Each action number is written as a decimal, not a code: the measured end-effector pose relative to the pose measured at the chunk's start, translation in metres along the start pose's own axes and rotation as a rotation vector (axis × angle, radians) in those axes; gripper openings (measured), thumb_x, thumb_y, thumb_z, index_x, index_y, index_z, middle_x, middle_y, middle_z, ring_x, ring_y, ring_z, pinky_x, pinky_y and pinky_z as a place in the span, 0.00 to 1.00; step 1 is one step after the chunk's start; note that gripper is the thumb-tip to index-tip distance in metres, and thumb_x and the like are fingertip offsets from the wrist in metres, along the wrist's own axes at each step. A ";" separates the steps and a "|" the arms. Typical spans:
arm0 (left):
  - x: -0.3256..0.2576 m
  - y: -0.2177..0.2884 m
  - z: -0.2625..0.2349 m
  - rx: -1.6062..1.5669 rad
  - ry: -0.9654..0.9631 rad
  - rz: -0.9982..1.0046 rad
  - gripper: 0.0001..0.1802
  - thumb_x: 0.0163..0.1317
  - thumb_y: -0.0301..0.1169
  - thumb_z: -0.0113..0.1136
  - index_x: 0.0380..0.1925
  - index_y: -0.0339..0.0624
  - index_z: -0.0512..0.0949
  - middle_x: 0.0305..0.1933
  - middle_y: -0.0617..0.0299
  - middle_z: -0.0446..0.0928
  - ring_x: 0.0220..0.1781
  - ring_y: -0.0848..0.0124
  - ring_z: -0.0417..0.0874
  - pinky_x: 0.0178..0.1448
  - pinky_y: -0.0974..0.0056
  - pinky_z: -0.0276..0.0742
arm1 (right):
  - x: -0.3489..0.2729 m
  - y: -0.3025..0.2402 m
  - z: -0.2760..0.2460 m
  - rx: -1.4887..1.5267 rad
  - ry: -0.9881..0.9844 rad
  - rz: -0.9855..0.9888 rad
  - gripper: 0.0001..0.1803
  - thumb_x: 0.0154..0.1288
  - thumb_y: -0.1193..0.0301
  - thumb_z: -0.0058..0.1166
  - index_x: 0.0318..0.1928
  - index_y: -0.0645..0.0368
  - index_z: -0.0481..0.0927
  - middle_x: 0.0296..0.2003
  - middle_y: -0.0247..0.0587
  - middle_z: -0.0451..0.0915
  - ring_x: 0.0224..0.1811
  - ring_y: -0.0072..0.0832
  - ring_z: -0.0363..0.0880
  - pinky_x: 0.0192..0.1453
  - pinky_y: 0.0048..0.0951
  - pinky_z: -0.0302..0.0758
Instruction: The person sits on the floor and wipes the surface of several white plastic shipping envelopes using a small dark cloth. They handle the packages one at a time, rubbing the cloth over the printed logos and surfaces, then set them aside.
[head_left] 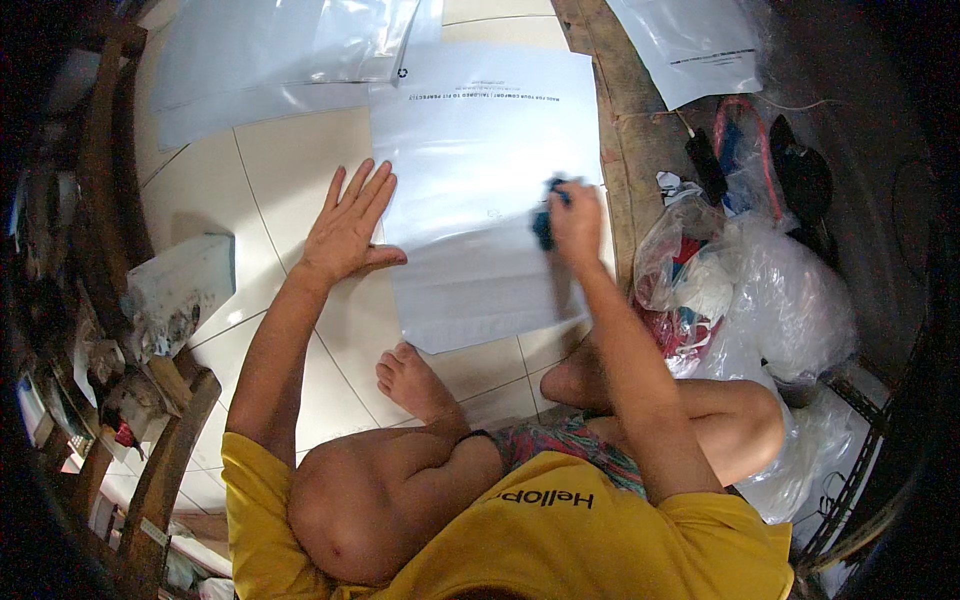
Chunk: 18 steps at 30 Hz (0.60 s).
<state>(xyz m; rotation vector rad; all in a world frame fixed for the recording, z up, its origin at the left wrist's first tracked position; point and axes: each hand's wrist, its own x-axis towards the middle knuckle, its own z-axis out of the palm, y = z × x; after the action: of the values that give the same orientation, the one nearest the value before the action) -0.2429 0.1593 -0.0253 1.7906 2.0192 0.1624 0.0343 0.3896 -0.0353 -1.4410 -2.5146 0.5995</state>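
Observation:
A white plastic mailing bag [465,165] with small dark print near its far end lies flat on the floor in front of me. My left hand [348,222] rests open with spread fingers at the bag's left edge, fingertips touching it. Over the bag's right side, my right hand [578,225] is closed around a dark blue, crumpled cloth [545,222] pressed to the surface. The right hand and cloth are slightly blurred, and part of the cloth is hidden under the fingers.
Several plastic bags [280,65] lie beyond to the left, and another bag [695,50] at far right. A wooden board [622,150] borders the cream tiles [285,340]. Clear plastic sacks [785,290] sit right; a pale, stained block [185,285] stands left beside wooden framing [180,430].

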 end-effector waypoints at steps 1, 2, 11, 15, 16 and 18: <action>-0.002 -0.003 0.004 0.000 0.008 0.000 0.66 0.46 0.69 0.62 0.76 0.38 0.51 0.83 0.54 0.46 0.84 0.55 0.43 0.84 0.43 0.35 | 0.008 0.014 -0.022 -0.109 -0.031 0.041 0.12 0.61 0.71 0.63 0.43 0.64 0.85 0.39 0.58 0.82 0.45 0.50 0.81 0.51 0.44 0.77; 0.000 -0.004 0.006 -0.003 0.023 0.007 0.66 0.46 0.69 0.62 0.76 0.38 0.51 0.83 0.54 0.46 0.84 0.55 0.43 0.84 0.43 0.35 | 0.014 0.028 -0.037 0.019 -0.061 0.217 0.13 0.60 0.70 0.64 0.44 0.64 0.85 0.40 0.59 0.83 0.44 0.50 0.84 0.51 0.42 0.78; 0.004 0.001 0.004 0.035 -0.004 -0.006 0.67 0.45 0.69 0.62 0.76 0.37 0.50 0.82 0.52 0.47 0.84 0.55 0.42 0.84 0.43 0.35 | -0.031 -0.129 0.036 0.264 -0.320 -0.194 0.12 0.59 0.77 0.62 0.45 0.58 0.82 0.45 0.54 0.78 0.48 0.51 0.79 0.56 0.44 0.77; 0.000 0.004 0.007 0.048 -0.008 -0.010 0.67 0.45 0.69 0.62 0.76 0.37 0.50 0.82 0.52 0.47 0.84 0.54 0.42 0.84 0.43 0.34 | -0.033 -0.082 0.047 0.175 -0.147 -0.132 0.10 0.57 0.80 0.61 0.41 0.59 0.81 0.42 0.54 0.77 0.47 0.53 0.78 0.53 0.46 0.77; -0.003 0.002 0.005 0.053 -0.009 -0.024 0.67 0.45 0.69 0.62 0.76 0.37 0.50 0.82 0.52 0.47 0.84 0.54 0.43 0.84 0.42 0.35 | -0.025 -0.069 0.028 0.166 -0.163 -0.039 0.10 0.57 0.80 0.61 0.41 0.60 0.81 0.44 0.54 0.77 0.47 0.52 0.78 0.54 0.46 0.77; 0.001 0.005 0.002 0.053 -0.011 -0.015 0.67 0.45 0.68 0.62 0.76 0.37 0.50 0.82 0.52 0.47 0.84 0.54 0.43 0.84 0.42 0.35 | -0.004 -0.001 0.007 0.053 -0.003 -0.081 0.08 0.59 0.77 0.61 0.40 0.59 0.83 0.38 0.53 0.80 0.46 0.50 0.78 0.54 0.45 0.76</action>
<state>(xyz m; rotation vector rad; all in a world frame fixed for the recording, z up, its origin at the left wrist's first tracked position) -0.2373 0.1603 -0.0252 1.8039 2.0467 0.0946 0.0335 0.3837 -0.0411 -1.3144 -2.5255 0.6495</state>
